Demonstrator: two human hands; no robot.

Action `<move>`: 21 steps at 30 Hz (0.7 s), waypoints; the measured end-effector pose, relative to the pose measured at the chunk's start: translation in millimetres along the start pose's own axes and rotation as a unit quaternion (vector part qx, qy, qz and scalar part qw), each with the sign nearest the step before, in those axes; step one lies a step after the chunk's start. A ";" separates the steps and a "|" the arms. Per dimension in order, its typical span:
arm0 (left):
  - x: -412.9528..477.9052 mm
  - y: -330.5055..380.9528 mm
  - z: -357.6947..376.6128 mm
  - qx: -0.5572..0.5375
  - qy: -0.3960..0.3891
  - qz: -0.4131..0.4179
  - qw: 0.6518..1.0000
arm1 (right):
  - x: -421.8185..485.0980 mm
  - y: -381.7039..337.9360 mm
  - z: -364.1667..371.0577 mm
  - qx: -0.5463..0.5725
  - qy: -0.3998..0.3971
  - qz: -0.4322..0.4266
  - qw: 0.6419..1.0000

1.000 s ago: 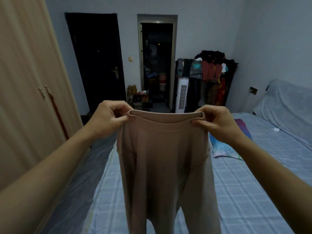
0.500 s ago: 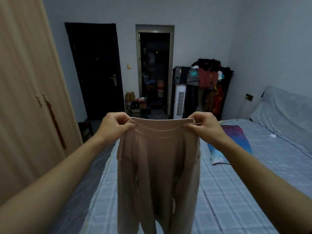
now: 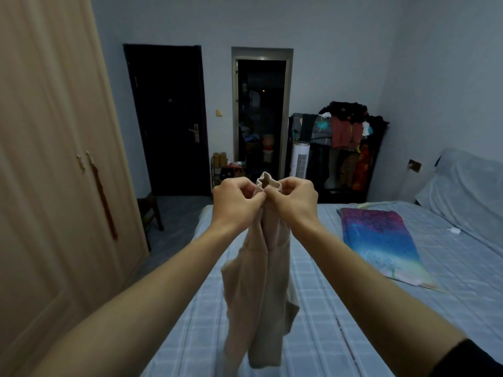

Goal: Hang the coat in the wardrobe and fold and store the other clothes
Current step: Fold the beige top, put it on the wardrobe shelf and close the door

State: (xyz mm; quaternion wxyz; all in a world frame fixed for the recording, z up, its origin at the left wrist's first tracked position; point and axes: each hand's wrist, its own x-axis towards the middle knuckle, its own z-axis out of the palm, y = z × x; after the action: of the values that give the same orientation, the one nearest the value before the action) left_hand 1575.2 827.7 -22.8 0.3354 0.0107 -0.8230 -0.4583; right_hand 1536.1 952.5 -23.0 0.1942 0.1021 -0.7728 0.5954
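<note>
A pair of beige trousers hangs in the air over the bed, folded lengthwise with the two legs lying together. My left hand and my right hand meet knuckle to knuckle and both pinch the bunched waistband at the top. The legs dangle down to just above the blue checked sheet. A colourful blue and purple cloth lies flat on the bed to the right. The wardrobe stands at the left with its doors closed.
A dark closed door and an open doorway are in the far wall. A rack piled with clothes and a white tower fan stand behind the bed. A dark wooden stool sits between wardrobe and bed.
My hands have come together from shoulder width, bringing the two ends of the waistband to meet. The trousers went from spread flat to folded in half lengthwise.
</note>
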 end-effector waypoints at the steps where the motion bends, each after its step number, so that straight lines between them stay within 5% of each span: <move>1: -1.4 0.9 -0.2 -0.012 0.003 -0.002 1.000 | -1.3 -0.9 0.6 0.003 -0.003 -0.007 1.000; 7: -6.2 3.3 -1.6 -0.075 0.000 -0.039 0.996 | -9.3 -1.8 -3.6 0.056 -0.063 -0.009 0.996; 16: -8.2 8.4 -8.0 -0.059 -0.180 -0.035 0.981 | -16.1 8.4 -18.7 0.057 -0.103 -0.012 0.993; 21: -10.2 5.9 -24.3 0.011 -0.066 0.099 0.993 | -16.7 8.5 -28.6 0.061 -0.158 -0.056 0.984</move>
State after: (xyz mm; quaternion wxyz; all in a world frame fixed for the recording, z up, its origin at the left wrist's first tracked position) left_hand 1598.4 816.3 -15.3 0.3244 -0.0973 -0.8454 -0.4130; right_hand 1553.0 981.0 -31.4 0.0962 0.2498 -0.7491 0.6060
